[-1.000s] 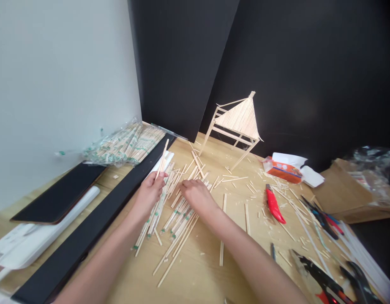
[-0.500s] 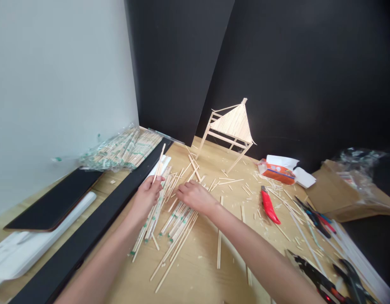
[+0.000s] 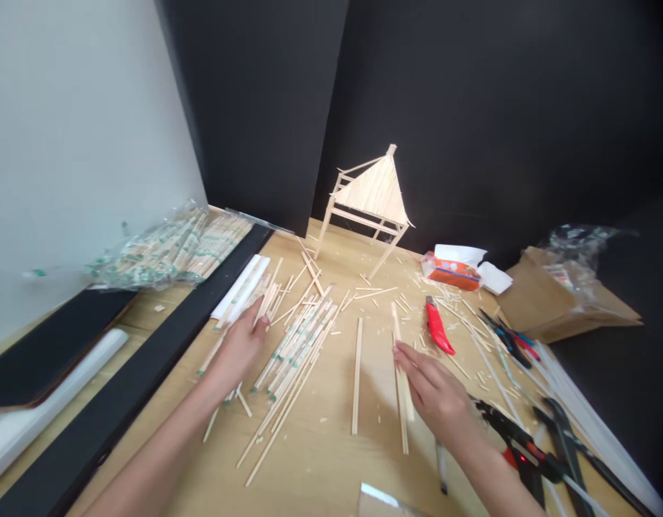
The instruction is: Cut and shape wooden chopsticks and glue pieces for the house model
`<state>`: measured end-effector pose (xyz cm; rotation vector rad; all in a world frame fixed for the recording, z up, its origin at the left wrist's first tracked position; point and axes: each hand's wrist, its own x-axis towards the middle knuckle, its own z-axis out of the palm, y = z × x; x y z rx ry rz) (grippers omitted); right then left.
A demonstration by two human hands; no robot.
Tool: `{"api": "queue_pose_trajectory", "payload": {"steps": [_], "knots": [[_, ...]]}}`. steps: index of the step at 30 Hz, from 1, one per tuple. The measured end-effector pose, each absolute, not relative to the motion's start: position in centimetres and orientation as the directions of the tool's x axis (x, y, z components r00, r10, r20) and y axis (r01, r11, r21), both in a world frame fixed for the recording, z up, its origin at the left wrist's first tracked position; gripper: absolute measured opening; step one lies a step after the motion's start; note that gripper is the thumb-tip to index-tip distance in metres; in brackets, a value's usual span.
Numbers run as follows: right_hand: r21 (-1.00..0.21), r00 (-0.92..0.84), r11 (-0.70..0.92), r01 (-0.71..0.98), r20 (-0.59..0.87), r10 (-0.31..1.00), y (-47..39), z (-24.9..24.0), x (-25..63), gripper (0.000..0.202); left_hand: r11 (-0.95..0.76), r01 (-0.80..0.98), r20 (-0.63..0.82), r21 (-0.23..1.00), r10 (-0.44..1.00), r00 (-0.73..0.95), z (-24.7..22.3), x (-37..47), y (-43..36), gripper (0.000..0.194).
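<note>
My left hand (image 3: 239, 348) is at a pile of paper-wrapped chopsticks (image 3: 266, 286), its thumb and fingers closed around some of them; the fingertips are partly hidden. My right hand (image 3: 439, 395) pinches a pale bare chopstick (image 3: 397, 323) just above the table, beside another thin stick lying lengthwise. Between the hands are a bundle of wrapped chopsticks (image 3: 296, 345) and a pair of bare sticks (image 3: 358, 377). Behind them stands a small stick-built hut (image 3: 371, 194) on legs with a slatted, pointed roof.
A red utility knife (image 3: 439, 327), a glue gun (image 3: 519, 445) with a lit red light, and pliers (image 3: 508, 337) lie at right. Farther back are an orange tissue pack (image 3: 452, 269) and a brown paper bag (image 3: 568, 301). A plastic bag of chopsticks (image 3: 174, 244) sits at left.
My right hand has moved from the middle bundle to the right and now holds a chopstick. My left hand has lowered onto the left pile. The whole view has shifted slightly.
</note>
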<state>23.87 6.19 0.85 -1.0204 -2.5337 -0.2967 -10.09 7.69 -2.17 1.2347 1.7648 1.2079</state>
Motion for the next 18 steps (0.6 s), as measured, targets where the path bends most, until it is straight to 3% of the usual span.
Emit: {"api": "queue_pose_trajectory", "payload": {"steps": [3,6,9,18], "knots": [[0.002,-0.518,0.572,0.82,0.428,0.741,4.0,0.5,26.4,0.046,0.109,0.395,0.014,0.912,0.955,-0.296,-2.8,-9.7,7.5,0.053],[0.001,-0.47,0.503,0.864,0.362,0.805,2.1,-0.4,28.0,0.044,0.109,0.596,0.062,0.796,0.964,-0.259,-3.7,-9.7,7.6,0.06],[-0.013,-0.476,0.5,0.866,0.283,0.833,0.8,-1.7,28.9,0.048,0.115,0.699,0.056,0.706,0.975,-0.216,-4.3,-9.6,7.8,0.063],[-0.054,-0.545,0.556,0.83,0.134,0.827,0.6,-3.1,29.0,0.058,0.122,0.765,0.032,0.633,0.983,-0.183,-3.5,-8.6,7.4,0.065]]}}
